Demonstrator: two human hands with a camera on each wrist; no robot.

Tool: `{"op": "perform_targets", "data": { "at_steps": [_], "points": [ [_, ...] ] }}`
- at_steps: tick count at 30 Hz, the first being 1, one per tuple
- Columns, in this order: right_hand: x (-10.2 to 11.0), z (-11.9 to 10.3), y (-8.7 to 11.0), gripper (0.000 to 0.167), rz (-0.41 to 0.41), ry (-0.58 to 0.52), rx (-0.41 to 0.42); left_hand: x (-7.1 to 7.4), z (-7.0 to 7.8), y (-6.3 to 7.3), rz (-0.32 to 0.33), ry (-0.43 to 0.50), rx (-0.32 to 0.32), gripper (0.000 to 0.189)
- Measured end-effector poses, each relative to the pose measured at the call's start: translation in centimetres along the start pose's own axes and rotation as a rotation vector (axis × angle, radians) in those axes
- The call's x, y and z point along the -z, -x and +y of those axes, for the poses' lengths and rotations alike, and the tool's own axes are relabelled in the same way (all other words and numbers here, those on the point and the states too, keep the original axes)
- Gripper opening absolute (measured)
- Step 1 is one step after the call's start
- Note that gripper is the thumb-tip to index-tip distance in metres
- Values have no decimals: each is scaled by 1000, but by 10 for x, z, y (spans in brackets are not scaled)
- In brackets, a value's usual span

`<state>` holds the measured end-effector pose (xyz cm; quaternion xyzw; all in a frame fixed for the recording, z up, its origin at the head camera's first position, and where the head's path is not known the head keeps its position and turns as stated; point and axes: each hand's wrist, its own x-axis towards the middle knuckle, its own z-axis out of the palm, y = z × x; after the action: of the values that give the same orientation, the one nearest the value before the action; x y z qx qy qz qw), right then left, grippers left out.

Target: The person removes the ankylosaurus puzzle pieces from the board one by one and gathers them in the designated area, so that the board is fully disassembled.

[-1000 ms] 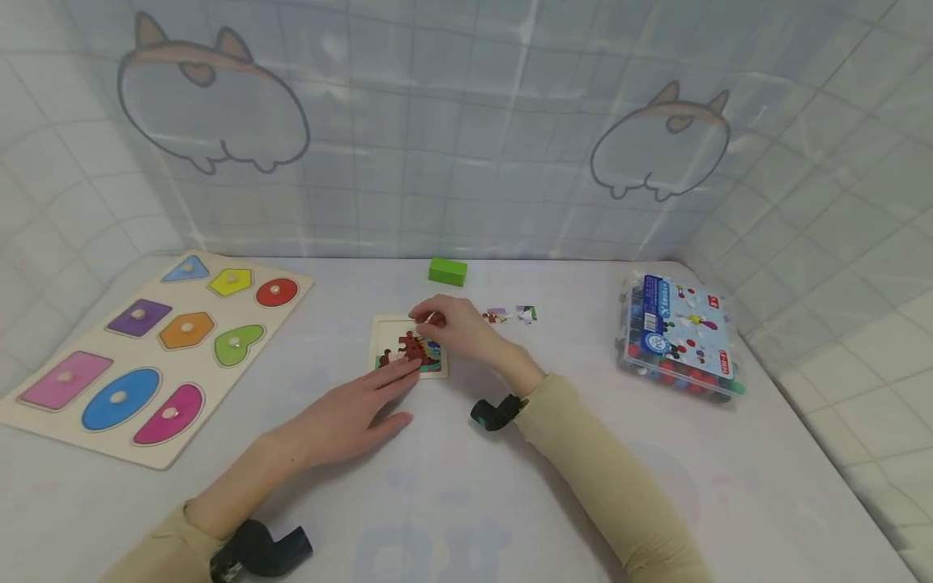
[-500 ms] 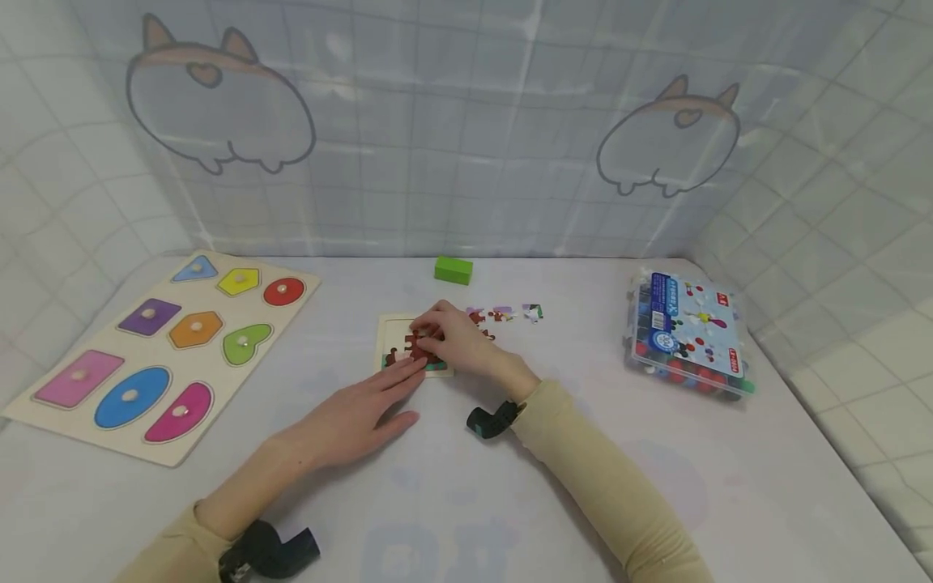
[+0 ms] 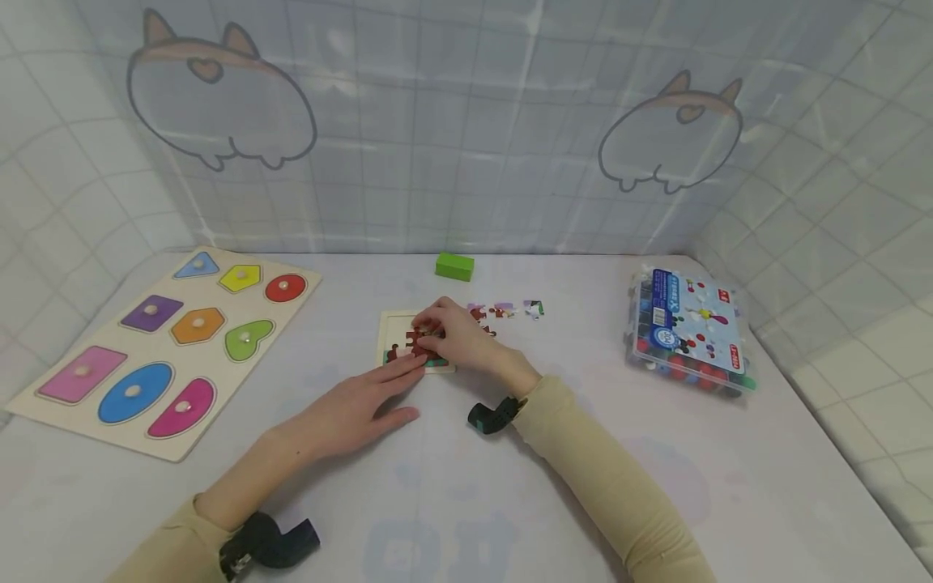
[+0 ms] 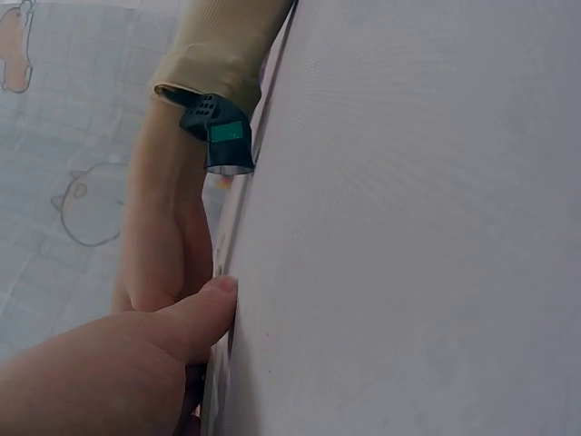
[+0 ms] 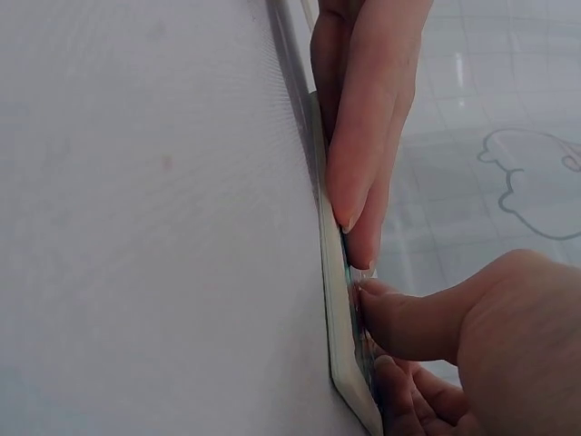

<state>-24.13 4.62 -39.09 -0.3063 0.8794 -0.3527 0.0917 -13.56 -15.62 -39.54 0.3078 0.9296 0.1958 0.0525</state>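
Note:
A small jigsaw puzzle in a pale wooden frame (image 3: 394, 325) lies mid-table, partly filled with brown and green pieces. My left hand (image 3: 357, 413) rests its straight fingertips on the frame's lower edge and the pieces there. Over the puzzle's right half, my right hand (image 3: 466, 338) pinches a brown puzzle piece (image 3: 423, 343) between thumb and curled fingers, mostly covering it. In the right wrist view, the right thumb (image 5: 413, 322) meets the puzzle surface just by the left fingertips (image 5: 363, 245). Loose puzzle pieces (image 3: 503, 310) lie right of the frame, some partly hidden by the right hand.
A green block (image 3: 455, 267) stands behind the puzzle. On the left is a large wooden shape board (image 3: 240, 304) with knobbed coloured shapes. A clear plastic box (image 3: 692, 328) of coloured balls sits at the right. A tiled curtain (image 3: 466, 146) hangs behind the table.
My right hand has lowered slightly toward the puzzle's centre, bringing a brown piece down among the others. The left hand keeps its place; the whole view has shifted a little.

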Motion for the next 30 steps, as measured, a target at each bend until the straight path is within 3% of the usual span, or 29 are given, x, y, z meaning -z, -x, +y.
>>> {"op": "perform_targets", "data": {
  "at_steps": [30],
  "points": [
    [-6, 1, -2, 25, 6, 57, 14, -1, -1, 0, -4, -8, -4, 69]
  ]
}}
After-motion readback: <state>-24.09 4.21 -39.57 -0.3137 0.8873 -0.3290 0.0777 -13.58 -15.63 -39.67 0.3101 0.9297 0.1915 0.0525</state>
